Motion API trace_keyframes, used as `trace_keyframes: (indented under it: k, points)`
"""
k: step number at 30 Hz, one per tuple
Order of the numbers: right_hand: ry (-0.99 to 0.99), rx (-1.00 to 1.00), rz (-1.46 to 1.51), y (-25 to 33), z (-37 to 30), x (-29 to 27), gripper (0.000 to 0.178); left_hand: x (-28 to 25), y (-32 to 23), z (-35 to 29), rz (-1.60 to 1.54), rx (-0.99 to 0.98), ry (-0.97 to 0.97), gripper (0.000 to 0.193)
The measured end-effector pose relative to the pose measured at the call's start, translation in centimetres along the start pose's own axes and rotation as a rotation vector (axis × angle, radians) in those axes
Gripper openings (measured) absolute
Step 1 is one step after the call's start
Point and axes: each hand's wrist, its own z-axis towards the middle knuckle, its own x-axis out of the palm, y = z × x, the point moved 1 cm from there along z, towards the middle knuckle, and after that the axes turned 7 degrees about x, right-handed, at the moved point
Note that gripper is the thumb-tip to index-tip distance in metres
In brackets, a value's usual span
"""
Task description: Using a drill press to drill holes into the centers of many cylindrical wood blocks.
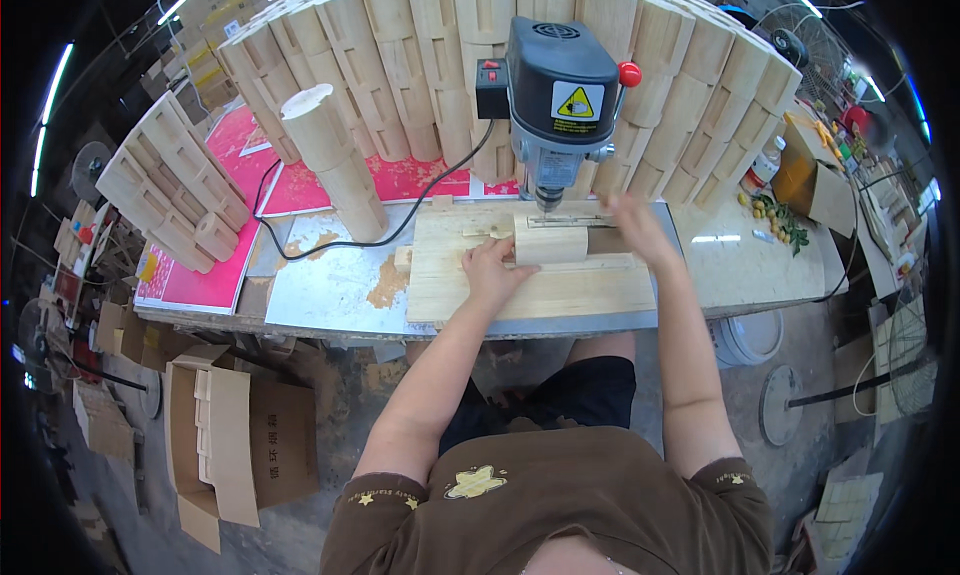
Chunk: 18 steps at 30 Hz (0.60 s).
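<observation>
A pale wooden block (550, 249) lies on a flat wooden board (450, 295) beneath a small drill press (562, 85). My left hand (490, 272) grips the block's left end, its thumb along the front lower edge. The chuck (548, 197) is just above the block's back part, where a slot or thin metal strip shows. I cannot make out the drill bit's tip. My right hand (630, 227) is at the right end, behind a brown recessed part; its fingers are smeared by motion.
Stacked wooden pieces (420, 75) form a curved wall behind the drill press. A column of pieces (335, 165) and another stack (175, 190) stand at left. A black cable (400, 230) crosses the table. A cardboard box (215, 445) sits on the floor; a bottle (766, 163) stands at right.
</observation>
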Motion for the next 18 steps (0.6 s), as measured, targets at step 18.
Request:
trace_keyframes:
  k: [18]
  points:
    - [-0.12,-0.287,-0.444,5.6,-7.4,2.2,0.027,-17.7,0.2,-4.2,-0.568,-0.668,-0.067,0.032]
